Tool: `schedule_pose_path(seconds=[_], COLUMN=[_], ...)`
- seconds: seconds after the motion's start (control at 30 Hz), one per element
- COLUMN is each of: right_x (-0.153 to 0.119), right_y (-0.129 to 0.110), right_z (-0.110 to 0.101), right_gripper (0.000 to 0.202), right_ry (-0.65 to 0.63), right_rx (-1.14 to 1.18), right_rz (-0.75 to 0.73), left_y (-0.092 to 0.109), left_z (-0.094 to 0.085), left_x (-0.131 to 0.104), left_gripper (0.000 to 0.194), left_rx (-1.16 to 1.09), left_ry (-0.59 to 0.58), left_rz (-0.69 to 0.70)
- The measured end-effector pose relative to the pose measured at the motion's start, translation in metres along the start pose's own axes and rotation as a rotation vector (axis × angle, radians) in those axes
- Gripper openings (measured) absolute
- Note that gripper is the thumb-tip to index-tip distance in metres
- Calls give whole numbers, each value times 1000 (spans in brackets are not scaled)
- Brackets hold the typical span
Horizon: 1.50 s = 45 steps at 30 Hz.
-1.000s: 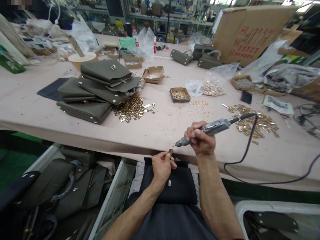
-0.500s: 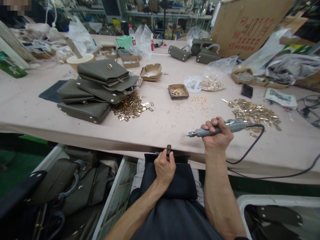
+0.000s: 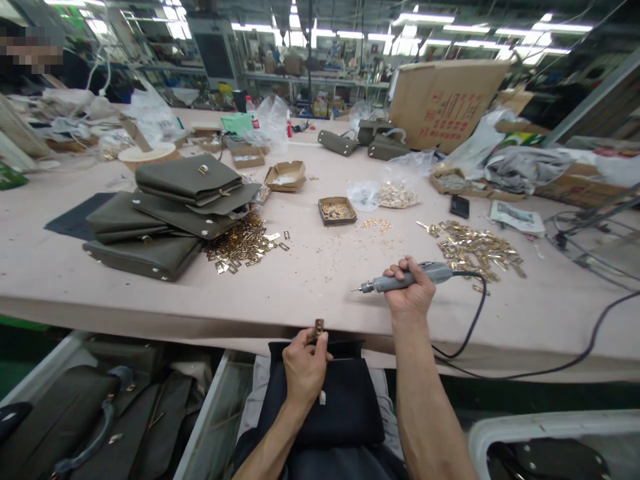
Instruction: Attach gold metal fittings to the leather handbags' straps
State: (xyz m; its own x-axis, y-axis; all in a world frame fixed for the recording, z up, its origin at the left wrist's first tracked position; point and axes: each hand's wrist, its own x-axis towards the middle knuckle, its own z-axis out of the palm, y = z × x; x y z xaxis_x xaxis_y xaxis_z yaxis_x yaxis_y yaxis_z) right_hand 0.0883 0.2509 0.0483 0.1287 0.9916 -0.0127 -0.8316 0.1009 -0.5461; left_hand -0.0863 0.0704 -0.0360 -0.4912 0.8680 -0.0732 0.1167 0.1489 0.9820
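The small metal plate (image 3: pixel 319 327) lies to the left of the power screwdriver (image 3: pixel 393 281) and nearer to the person's body than the tool's thin bit (image 3: pixel 356 290). A clear gap separates the plate from the bit, and the two do not touch. The plate's long axis runs roughly away from the body, its free end poking out past the fingers. The screwdriver's long axis runs mostly crosswise, with the bit at the left end, slightly closer to the body than the cord end. The left hand (image 3: pixel 304 367) is the nearer one, since it already has the plate.

That hand pinches the plate by its near part between thumb and fingers, the back of the hand showing. It is just above the dark bag (image 3: pixel 345 407) on the person's lap, by the front edge of the table (image 3: pixel 300 293). The left forearm slants up and to the right from the bottom of the view.

The right hand (image 3: pixel 413 290) is wrapped around the screwdriver's body, over the table and farther forward than the left. Its forearm rises from the lower right, leaning leftward. The cord (image 3: pixel 480 313) loops down at the right of the wrist. Beyond the hands, a shallow box (image 3: pixel 337 220) of tiny golden pieces sits between two loose heaps of metal parts.
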Motion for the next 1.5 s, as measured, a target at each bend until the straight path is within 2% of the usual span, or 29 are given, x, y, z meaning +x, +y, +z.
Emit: schedule_pose_path(seconds=[0.13,0.3,0.53,0.73,1.5], right_x=[23,44,60,65,62], right_y=[3,21,55,67,73], right_z=[0,8,7,0,0], right_gripper=[18,16,22,24,34], right_ry=[91,191,235,277,250], right_rx=[18,23,13,-12,-115], right_rz=[-21,5,21,11,-34], left_y=[-7,-9,-9,-11,-5], left_z=[-8,-5,-5,-7,-10], left_x=[6,12,12,12,14], left_gripper=[38,35,36,37,41], left_rx=[-250,-334,-323,-332,-379], left_ry=[-110,-62,-51,-86,-97], left_rz=[-105,-126,-123,-134,-181])
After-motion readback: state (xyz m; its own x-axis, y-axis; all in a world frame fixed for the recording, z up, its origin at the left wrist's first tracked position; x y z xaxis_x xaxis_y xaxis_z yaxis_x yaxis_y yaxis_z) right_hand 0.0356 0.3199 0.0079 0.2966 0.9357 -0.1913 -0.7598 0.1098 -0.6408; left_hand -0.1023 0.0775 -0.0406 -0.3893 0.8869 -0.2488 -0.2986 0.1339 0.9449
